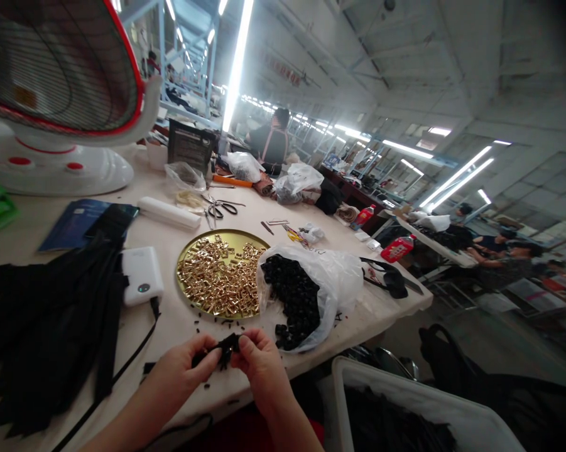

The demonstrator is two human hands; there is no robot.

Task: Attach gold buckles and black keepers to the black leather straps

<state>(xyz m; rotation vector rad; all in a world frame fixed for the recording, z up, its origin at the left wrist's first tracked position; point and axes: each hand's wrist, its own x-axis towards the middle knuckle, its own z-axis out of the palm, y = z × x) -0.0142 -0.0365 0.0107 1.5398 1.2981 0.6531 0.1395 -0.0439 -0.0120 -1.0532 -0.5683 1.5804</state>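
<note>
My left hand [186,364] and my right hand [259,361] meet at the table's near edge, both pinched on a small black strap piece [226,349] held between them. Just beyond lies a round gold tray [245,238] heaped with small gold metal clips [219,276]. To its right a white plastic bag [330,276] lies open, spilling black plastic parts [294,295]. A few tiny black bits lie scattered on the table around my hands.
A pile of black straps [47,326] covers the left, beside a white power bank [142,275] with a cable. Scissors [221,207], a blue booklet [73,223] and a red-rimmed fan [61,94] stand farther back. A white bin [452,408] sits at lower right. Other people work at distant tables.
</note>
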